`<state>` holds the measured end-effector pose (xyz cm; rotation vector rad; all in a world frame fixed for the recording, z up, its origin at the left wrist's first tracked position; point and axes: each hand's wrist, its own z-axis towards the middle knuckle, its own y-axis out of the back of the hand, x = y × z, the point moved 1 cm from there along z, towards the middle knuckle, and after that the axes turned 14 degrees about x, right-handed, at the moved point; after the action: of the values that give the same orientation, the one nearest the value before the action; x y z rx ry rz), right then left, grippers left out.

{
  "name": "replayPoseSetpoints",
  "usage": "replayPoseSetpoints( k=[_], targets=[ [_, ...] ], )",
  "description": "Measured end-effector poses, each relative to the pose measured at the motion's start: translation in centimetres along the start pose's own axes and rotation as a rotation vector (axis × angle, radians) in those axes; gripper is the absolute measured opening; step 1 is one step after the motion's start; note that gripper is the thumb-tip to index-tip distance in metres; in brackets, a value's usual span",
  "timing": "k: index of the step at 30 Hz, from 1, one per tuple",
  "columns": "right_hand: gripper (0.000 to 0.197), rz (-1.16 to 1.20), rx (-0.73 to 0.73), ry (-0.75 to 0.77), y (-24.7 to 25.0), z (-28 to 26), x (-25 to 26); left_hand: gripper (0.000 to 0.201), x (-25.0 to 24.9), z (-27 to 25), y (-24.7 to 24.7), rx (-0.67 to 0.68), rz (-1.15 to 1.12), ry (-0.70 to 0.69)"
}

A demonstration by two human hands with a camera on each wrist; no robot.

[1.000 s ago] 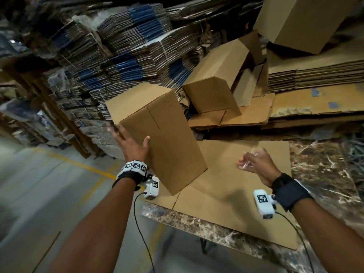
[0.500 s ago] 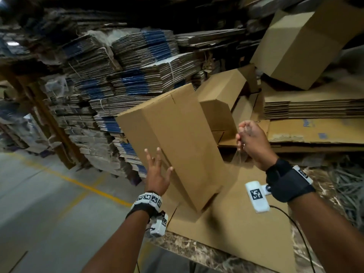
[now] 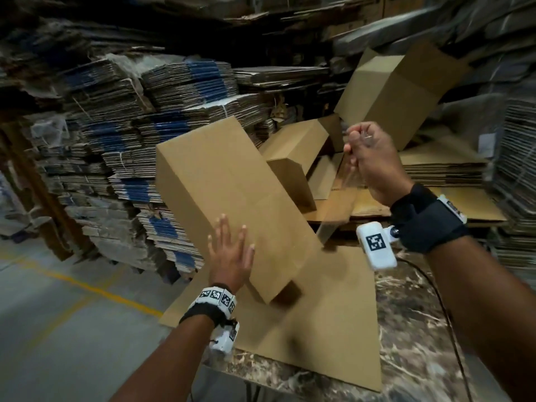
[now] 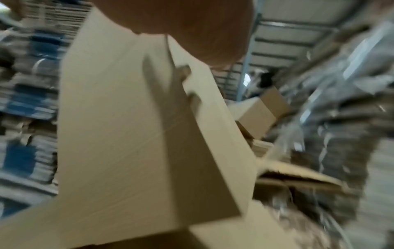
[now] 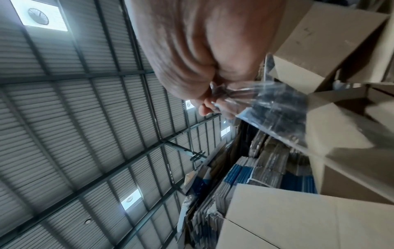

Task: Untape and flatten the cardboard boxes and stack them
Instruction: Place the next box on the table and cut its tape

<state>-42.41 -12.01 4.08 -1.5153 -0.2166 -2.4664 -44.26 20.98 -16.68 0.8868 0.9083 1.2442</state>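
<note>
Right hand (image 5: 204,55) pinching clear tape (image 5: 275,107), cardboard boxes (image 5: 332,42) beside

No readable text, only square coded markers on the wristbands (image 3: 216,295), boxes unprinted

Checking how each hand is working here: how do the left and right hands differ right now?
The left hand lies flat, fingers straight, against the tilted box; the right hand is curled, pinching a clear tape strip. The left sits low by the flattened cardboard; the right is raised higher. Both wear wrist cameras.
</note>
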Motion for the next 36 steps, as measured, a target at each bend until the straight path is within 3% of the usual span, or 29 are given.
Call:
replayPoseSetpoints(
  k=[2, 3, 5, 7, 9, 11, 14, 18, 21, 27, 36],
  targets=[
    [0.016, -0.014, 0.045, 0.066, 1.4, 0.0, 2.1, 0.075, -1.9, -1.9, -1.4, 0.132, 0.217, -0.153],
    [0.012, -0.023, 0.063, 0.093, 2.1, 0.0, 2.9, 0.086, -2.8, -2.9, -2.1, 0.181, 0.249, -0.158],
    [0.009, -0.014, 0.100, 0.132, 3.6, -0.2, 4.1, 0.110, -4.3, -4.5, -3.5, 0.241, 0.241, -0.064],
    [0.009, 0.031, 0.131, 0.156, 5.0, -0.6, 5.1, 0.117, -5.7, -5.5, -4.1, 0.262, 0.257, 0.036],
    [0.008, 0.055, 0.147, 0.183, 6.2, -1.4, 6.2, 0.109, -6.9, -5.5, -3.6, 0.289, 0.217, 0.133],
    [0.009, 0.046, 0.161, 0.207, 7.5, -2.1, 7.1, 0.087, -7.6, -5.1, -2.7, 0.252, 0.090, 0.209],
    [0.009, 0.033, 0.163, 0.223, 9.7, -3.0, 7.9, 0.062, -8.0, -4.4, -1.4, 0.185, -0.002, 0.236],
    [0.008, 0.043, 0.064, 0.274, 12.7, -4.9, 9.2, 0.054, -8.4, -3.4, 0.3, 0.106, -0.075, 0.301],
    [0.011, -0.030, -0.040, 0.266, 14.4, -5.2, 9.3, 0.052, -8.5, -2.9, 0.6, 0.144, -0.117, 0.312],
    [0.023, -0.038, 0.108, -0.046, 12.3, -3.8, 0.8, 0.048, -8.4, -0.5, 1.3, 0.151, -0.095, 0.329],
    [0.025, 0.105, 0.015, -0.305, 9.1, -3.3, -12.4, 0.061, -9.0, -0.8, 1.2, 0.176, 0.037, 0.329]
  ],
)
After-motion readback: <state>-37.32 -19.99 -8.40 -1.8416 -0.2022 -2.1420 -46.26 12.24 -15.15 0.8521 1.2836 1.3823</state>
